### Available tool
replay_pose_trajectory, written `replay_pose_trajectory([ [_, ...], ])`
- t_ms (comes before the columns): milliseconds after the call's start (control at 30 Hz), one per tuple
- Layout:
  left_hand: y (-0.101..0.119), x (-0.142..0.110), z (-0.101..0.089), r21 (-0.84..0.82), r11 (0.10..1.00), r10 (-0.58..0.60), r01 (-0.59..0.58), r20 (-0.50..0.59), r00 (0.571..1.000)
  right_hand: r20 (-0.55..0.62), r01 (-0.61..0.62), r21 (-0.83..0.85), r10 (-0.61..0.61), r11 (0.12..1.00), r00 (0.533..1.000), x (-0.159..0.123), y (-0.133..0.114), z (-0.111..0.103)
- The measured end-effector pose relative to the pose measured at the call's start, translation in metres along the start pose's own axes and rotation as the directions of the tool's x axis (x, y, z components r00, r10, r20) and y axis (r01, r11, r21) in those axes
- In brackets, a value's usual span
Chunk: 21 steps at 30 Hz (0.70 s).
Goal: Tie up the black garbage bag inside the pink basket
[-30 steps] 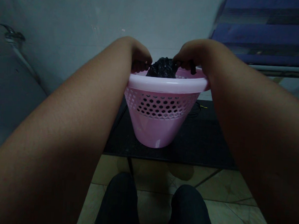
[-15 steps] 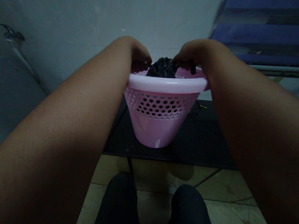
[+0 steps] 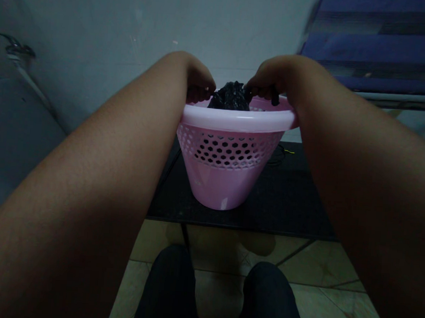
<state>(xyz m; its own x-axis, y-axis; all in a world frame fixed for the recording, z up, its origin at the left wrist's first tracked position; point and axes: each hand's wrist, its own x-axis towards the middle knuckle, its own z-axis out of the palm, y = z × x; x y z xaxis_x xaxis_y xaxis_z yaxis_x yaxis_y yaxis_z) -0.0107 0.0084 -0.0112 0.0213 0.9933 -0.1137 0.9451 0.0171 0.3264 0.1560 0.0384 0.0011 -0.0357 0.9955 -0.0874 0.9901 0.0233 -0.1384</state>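
Pink plastic basket (image 3: pixel 224 179), just one, with the left hand (image 3: pixel 201 81) and right hand (image 3: pixel 271 78) curled closed at its rim, either side of one crumpled black bundle (image 3: pixel 230 97); what they grip is unclear.

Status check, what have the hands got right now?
Left hand, right hand: both pinching black bag. Bag bunched at rim of pink basket. Basket on dark table.

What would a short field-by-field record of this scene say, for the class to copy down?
Left hand: left hand, curled over the basket's rim beside the bag
Right hand: right hand, curled over the rim on the bag's other side
Contents: crumpled shiny black plastic bag, bunched up between the hands
Container: upright pink perforated plastic basket, tapering downward
Surface: flat black tabletop, under the basket
Below: beige tiled floor
Behind: pale grey wall, blue striped cloth
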Motion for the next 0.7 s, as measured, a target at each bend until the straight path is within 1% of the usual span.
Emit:
replay_pose_trajectory([
  [100,0.0001,0.0015,-0.0005,-0.059,0.997,-0.056,0.057,0.019,0.998,-0.007,-0.008,-0.003,0.008,1.0,1.0,0.0017,-0.0004,-0.0003],
  [233,0.0003,0.0003,-0.0003,-0.094,0.992,-0.081,0.082,0.02,0.997,-0.011,-0.006,-0.015,0.006,1.0,1.0,0.0029,-0.0009,-0.0015],
  [500,0.0008,-0.0031,0.001,-0.099,0.992,-0.075,0.076,0.015,0.997,-0.013,-0.008,-0.011,0.008,1.0,1.0,0.0038,0.001,-0.001],
  [700,0.0002,-0.0017,0.0,-0.065,0.996,-0.058,0.059,0.018,0.998,-0.014,-0.013,0.002,0.014,1.0,1.0,0.0008,-0.0005,0.0006],
])
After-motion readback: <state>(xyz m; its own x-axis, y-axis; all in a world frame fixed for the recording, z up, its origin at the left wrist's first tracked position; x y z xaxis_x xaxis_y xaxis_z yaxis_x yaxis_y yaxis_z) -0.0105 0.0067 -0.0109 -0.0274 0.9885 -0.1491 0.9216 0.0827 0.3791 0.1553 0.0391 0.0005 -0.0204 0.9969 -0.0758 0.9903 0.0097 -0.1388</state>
